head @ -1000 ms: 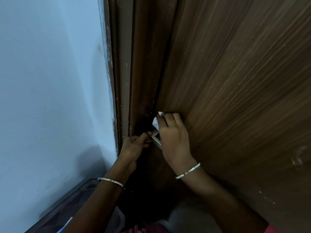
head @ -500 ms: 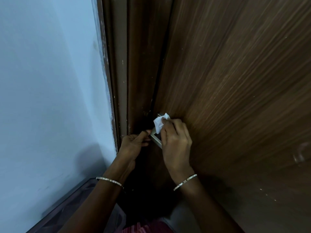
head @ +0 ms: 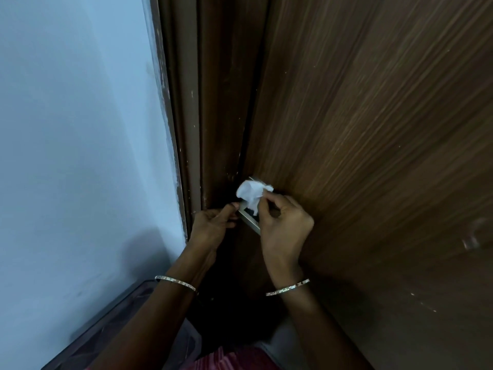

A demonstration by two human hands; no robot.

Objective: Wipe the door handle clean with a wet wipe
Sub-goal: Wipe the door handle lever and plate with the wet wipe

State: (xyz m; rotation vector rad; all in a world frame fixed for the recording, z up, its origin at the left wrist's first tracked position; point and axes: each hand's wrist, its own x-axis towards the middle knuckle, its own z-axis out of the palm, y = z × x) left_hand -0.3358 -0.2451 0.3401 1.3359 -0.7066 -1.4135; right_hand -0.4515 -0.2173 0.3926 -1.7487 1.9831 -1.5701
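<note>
Head view: your right hand (head: 284, 225) pinches the crumpled wipe (head: 250, 193) against the handle (head: 249, 219) at the door (head: 373, 156) edge; left hand (head: 213, 225) fingers closed, steadying the handle. Mid-wipe. Next: rub along the bar.

The wipe (head: 249, 194) pinched at the fingertips of the right hand (head: 284, 227) is plain white. Under it, between the two hands, the handle (head: 249, 221) is pale silver-grey. The door (head: 373, 156) above and to the right of the right hand is dark brown with fine lighter streaks of wood grain. Left of the left hand (head: 212, 227), the wall (head: 80, 129) is pale blue. Each wrist carries a thin silver bangle (head: 288, 288).
</note>
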